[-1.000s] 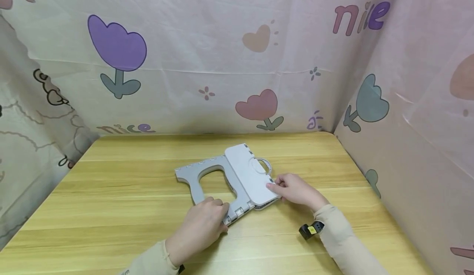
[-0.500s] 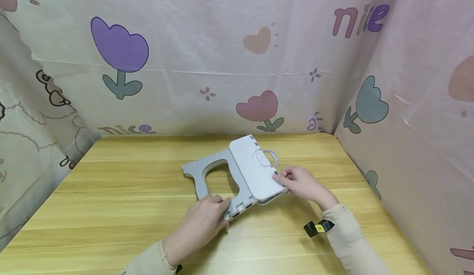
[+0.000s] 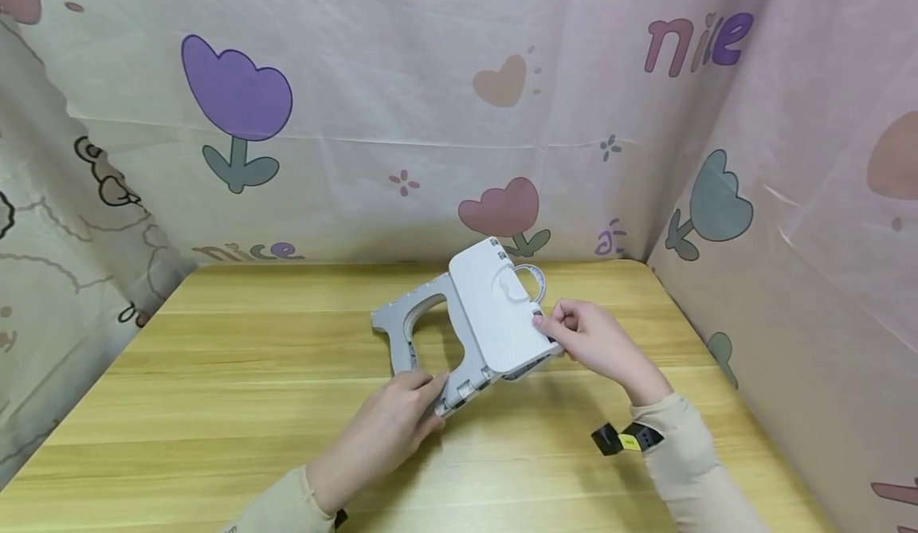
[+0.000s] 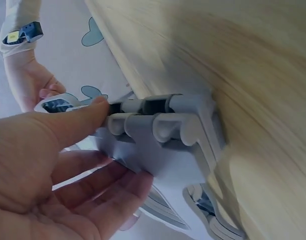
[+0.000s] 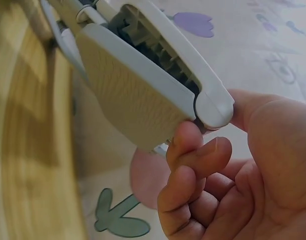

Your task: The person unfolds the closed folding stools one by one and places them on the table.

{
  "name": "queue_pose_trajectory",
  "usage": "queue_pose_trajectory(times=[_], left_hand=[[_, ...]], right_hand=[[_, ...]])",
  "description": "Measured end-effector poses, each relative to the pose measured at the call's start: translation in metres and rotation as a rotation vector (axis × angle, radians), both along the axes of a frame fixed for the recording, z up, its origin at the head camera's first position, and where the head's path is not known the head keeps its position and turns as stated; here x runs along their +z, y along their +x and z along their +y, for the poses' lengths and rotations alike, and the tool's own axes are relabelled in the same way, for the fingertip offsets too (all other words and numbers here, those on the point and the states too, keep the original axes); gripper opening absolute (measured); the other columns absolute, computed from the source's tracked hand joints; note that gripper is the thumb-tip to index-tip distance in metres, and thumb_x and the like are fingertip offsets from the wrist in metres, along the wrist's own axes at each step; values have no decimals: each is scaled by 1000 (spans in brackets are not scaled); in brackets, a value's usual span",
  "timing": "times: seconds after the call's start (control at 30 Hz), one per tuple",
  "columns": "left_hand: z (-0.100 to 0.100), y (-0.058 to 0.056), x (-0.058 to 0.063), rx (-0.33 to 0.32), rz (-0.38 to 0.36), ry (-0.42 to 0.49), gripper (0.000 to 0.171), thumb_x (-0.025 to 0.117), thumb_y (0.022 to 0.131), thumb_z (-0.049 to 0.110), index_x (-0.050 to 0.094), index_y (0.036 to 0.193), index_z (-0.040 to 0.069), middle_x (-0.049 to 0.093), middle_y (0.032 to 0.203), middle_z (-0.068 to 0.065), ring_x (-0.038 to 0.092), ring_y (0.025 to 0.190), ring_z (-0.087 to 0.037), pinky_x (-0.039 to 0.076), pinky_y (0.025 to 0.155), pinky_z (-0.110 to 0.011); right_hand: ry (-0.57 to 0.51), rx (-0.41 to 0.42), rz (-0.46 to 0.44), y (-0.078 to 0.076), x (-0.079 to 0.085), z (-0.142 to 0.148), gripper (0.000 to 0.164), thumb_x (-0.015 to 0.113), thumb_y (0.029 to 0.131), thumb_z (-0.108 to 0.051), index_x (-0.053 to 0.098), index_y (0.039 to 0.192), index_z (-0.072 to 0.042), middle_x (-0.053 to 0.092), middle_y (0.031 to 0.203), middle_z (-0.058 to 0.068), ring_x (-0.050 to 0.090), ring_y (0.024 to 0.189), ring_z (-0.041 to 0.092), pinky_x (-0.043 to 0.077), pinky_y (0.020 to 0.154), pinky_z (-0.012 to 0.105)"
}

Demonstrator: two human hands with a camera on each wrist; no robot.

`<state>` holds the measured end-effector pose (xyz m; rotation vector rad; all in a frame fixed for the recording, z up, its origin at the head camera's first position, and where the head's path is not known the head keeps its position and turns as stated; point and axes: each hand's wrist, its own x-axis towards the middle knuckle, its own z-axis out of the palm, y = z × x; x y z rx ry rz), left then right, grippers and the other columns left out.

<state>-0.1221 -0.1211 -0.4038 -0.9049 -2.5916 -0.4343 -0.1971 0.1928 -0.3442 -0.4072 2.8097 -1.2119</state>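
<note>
Folding stool ahead: my left grip pinches its grey leg panel, my right grip its right seat corner.

Beige long sleeves with narrow cuffs, bare hands, black right-wrist strap, boxy black module, yellow label

The surface left of the stool leaves room to pass; a curtain walls off the far edge.
</note>
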Motion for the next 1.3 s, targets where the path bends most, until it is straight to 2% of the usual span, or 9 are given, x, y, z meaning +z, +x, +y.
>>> queue_pose_trajectory(times=[0.13, 0.27, 0.43, 0.63, 0.9, 1.03, 1.3], left_hand=[[-2, 0, 1, -37, 15, 32, 59, 91, 85, 18, 71, 135, -3, 77, 114, -8, 74, 98, -21, 66, 83, -36], [-4, -1, 1, -85, 38, 76, 56, 90, 85, 14, 70, 134, -6, 77, 116, -11, 74, 94, -19, 66, 81, -32], [-7, -6, 0, -130, 37, 126, 58, 91, 84, 12, 70, 134, -8, 78, 119, -15, 77, 99, -24, 67, 87, -33], [-10, -10, -2, -123, -27, 169, 62, 93, 83, 15, 69, 136, -6, 79, 120, -15, 78, 104, -24, 66, 93, -35], [-11, -13, -3, -186, 2, 233, 59, 92, 84, 10, 69, 135, -8, 80, 120, -18, 80, 99, -25, 67, 88, -31], [-11, -13, -4, -197, -3, 260, 58, 91, 84, 9, 69, 135, -8, 79, 121, -19, 81, 102, -27, 66, 89, -32], [-10, -14, -4, -205, -23, 286, 55, 92, 84, 11, 71, 131, -7, 79, 123, -19, 80, 109, -29, 66, 92, -34]], right_hand=[[0, -4, 23, 5, 9, -2, 32, 69, 105, -36, 61, 91, -9, 59, 62, -1, 49, 56, 13, 39, 50, 23], [-6, -8, 43, 11, 19, -5, 32, 69, 105, -37, 61, 91, -9, 61, 63, 0, 51, 57, 14, 39, 49, 24], [-22, -9, 88, 18, 32, -11, 33, 69, 105, -39, 61, 91, -11, 63, 67, 3, 53, 59, 14, 40, 49, 25], [-31, 7, 129, 24, 43, -18, 33, 68, 106, -40, 63, 91, -11, 64, 66, 1, 54, 58, 15, 40, 49, 26], [-47, -1, 167, 32, 54, -26, 31, 70, 105, -38, 63, 90, -12, 66, 66, 3, 56, 59, 16, 40, 49, 26], [-46, -5, 190, 36, 59, -31, 32, 70, 105, -40, 63, 89, -13, 64, 64, -2, 58, 60, 17, 40, 49, 27], [-68, 1, 209, 43, 68, -42, 31, 71, 104, -40, 62, 90, -14, 64, 64, -2, 57, 57, 16, 39, 49, 27]])
